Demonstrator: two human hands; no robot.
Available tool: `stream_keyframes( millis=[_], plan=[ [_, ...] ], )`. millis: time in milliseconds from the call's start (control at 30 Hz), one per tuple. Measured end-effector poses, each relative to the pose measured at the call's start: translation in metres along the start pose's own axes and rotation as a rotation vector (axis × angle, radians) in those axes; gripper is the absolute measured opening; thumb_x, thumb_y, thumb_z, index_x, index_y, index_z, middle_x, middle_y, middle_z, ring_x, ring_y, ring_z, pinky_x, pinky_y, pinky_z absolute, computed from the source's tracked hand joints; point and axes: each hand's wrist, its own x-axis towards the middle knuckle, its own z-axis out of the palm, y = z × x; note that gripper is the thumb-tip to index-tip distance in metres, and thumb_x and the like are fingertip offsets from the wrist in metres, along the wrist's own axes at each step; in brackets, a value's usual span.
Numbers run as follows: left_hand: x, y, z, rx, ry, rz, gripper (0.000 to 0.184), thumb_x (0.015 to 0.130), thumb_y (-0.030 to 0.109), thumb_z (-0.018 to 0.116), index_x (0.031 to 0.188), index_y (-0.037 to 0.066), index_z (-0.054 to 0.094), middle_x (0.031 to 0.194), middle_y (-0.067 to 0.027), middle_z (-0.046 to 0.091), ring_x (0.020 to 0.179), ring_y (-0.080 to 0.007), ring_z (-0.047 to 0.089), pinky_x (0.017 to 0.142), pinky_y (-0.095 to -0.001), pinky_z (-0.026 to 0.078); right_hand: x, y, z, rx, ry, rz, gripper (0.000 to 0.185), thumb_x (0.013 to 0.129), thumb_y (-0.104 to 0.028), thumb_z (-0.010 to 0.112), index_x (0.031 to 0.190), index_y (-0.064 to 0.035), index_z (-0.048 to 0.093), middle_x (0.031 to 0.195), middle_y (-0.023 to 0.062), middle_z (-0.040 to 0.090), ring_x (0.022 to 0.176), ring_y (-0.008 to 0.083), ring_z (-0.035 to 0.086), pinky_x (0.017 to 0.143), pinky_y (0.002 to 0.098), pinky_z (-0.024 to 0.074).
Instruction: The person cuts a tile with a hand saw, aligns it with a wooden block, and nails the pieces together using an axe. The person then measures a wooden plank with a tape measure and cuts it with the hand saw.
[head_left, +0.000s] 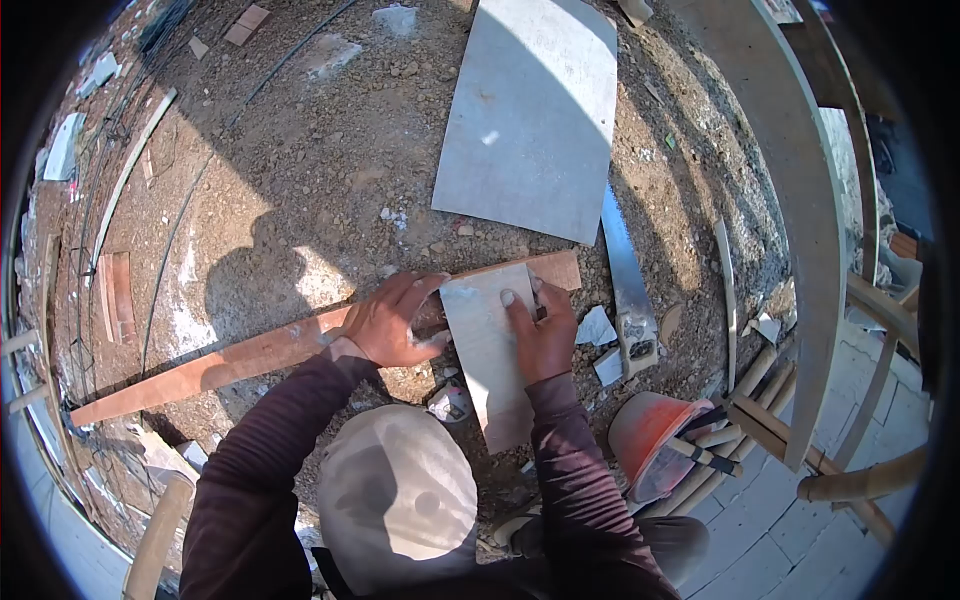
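Observation:
A long reddish wooden plank [260,354] lies slantwise over the dirt, its right end [558,268] showing beyond a smaller board. My left hand [385,318] straddles the plank, fingers along its far edge and thumb on the near side. Across the plank lies the small pale rectangular board [488,350], its far edge roughly level with the plank's. My right hand [543,335] grips this board at its right edge, thumb flat on the top face and fingers partly hidden. A handsaw [623,255] rests to the right, its blade tip beside a large grey sheet.
The large grey sheet [530,110] lies ahead on rubble-strewn ground. At lower right stands a red-and-white bucket [655,440] near a hammer-like wooden handle [705,456] and poles. A wooden frame [800,200] rises on the right. Cables and a short plank [117,297] lie left.

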Motion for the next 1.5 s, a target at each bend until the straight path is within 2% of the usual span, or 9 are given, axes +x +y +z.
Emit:
stream_keyframes(
  millis=[267, 667, 867, 900, 933, 1033, 1233, 1467, 1500],
  plan=[
    [0.006, 0.014, 0.009, -0.160, 0.087, -0.229, 0.048, 0.087, 0.031, 0.078, 0.124, 0.003, 0.067, 0.122, -0.0199, 0.068, 0.116, -0.0401, 0.062, 0.101, -0.0475, 0.048, -0.009, 0.014, 0.001, 0.058, 0.027, -0.106, 0.038, 0.088, -0.017, 0.079, 0.115, 0.0069, 0.068, 0.111, 0.0171, 0.062, 0.103, 0.0302, 0.064, 0.090, 0.0384, 0.0509],
    [0.008, 0.042, 0.004, 0.069, 0.073, -0.200, 0.043, 0.081, 0.028, 0.083, 0.112, 0.000, 0.074, 0.104, -0.0143, 0.067, 0.098, -0.0342, 0.062, 0.090, -0.0443, 0.048, -0.022, 0.026, -0.001, 0.122, 0.029, -0.135, 0.038, 0.088, -0.010, 0.077, 0.122, 0.0005, 0.066, 0.115, 0.0127, 0.062, 0.107, 0.0237, 0.062, 0.095, 0.0352, 0.0496],
    [0.011, 0.039, 0.005, -0.012, 0.037, -0.225, 0.035, 0.081, 0.014, 0.082, 0.110, -0.004, 0.073, 0.102, -0.0173, 0.065, 0.087, -0.0281, 0.067, 0.072, -0.0373, 0.054, -0.019, 0.023, -0.003, 0.165, 0.017, 0.017, 0.048, 0.081, -0.015, 0.083, 0.123, 0.0015, 0.065, 0.116, 0.0178, 0.062, 0.104, 0.0295, 0.066, 0.091, 0.0372, 0.0537],
    [0.015, 0.042, 0.001, -0.050, -0.013, -0.214, 0.033, 0.083, 0.014, 0.082, 0.107, -0.005, 0.073, 0.102, -0.0166, 0.064, 0.087, -0.0260, 0.068, 0.074, -0.0360, 0.055, -0.021, 0.031, 0.003, 0.155, 0.081, 0.017, 0.045, 0.084, -0.017, 0.082, 0.123, -0.0007, 0.066, 0.116, 0.0145, 0.064, 0.105, 0.0246, 0.066, 0.091, 0.0350, 0.0527],
    [0.006, 0.017, 0.022, -0.191, 0.078, -0.258, 0.036, 0.078, 0.018, 0.083, 0.106, -0.003, 0.074, 0.097, -0.0176, 0.063, 0.090, -0.0341, 0.063, 0.082, -0.0416, 0.051, -0.020, 0.030, 0.002, 0.118, 0.078, 0.014, 0.046, 0.082, -0.017, 0.082, 0.123, -0.0008, 0.066, 0.118, 0.0175, 0.063, 0.107, 0.0296, 0.066, 0.093, 0.0378, 0.0521],
    [0.001, 0.006, 0.021, -0.559, -0.055, -0.393, 0.038, 0.085, 0.002, 0.078, 0.120, -0.005, 0.065, 0.117, -0.0107, 0.058, 0.100, -0.0213, 0.064, 0.088, -0.0348, 0.054, -0.018, 0.034, 0.013, 0.040, 0.157, -0.092, 0.048, 0.079, -0.015, 0.080, 0.122, -0.0001, 0.064, 0.117, 0.0206, 0.064, 0.108, 0.0336, 0.066, 0.096, 0.0408, 0.0513],
    [-0.012, 0.021, 0.018, -0.422, -0.040, -0.325, 0.036, 0.086, 0.007, 0.077, 0.117, -0.004, 0.064, 0.111, -0.0160, 0.070, 0.106, -0.0246, 0.066, 0.095, -0.0375, 0.051, -0.010, 0.015, 0.000, 0.271, -0.116, 0.053, 0.048, 0.076, -0.014, 0.080, 0.119, 0.0001, 0.062, 0.112, 0.0207, 0.069, 0.109, 0.0358, 0.068, 0.094, 0.0421, 0.0528],
    [-0.009, 0.084, -0.007, -0.299, -0.064, -0.294, 0.040, 0.085, 0.017, 0.080, 0.115, -0.004, 0.065, 0.103, -0.0151, 0.073, 0.096, -0.0195, 0.068, 0.088, -0.0340, 0.053, -0.029, -0.018, -0.069, 0.310, -0.314, -0.068, 0.058, 0.079, -0.010, 0.080, 0.131, 0.0036, 0.058, 0.106, 0.0112, 0.070, 0.098, 0.0150, 0.067, 0.086, 0.0315, 0.0554],
    [-0.003, 0.099, -0.019, -0.319, -0.065, -0.313, 0.043, 0.083, 0.016, 0.082, 0.117, -0.003, 0.063, 0.106, -0.0142, 0.072, 0.101, -0.0187, 0.066, 0.089, -0.0337, 0.052, -0.027, -0.009, -0.069, 0.574, -0.338, -0.096, 0.052, 0.085, -0.003, 0.076, 0.133, 0.0035, 0.057, 0.111, 0.0102, 0.070, 0.100, 0.0161, 0.068, 0.088, 0.0313, 0.0564]
  ],
)
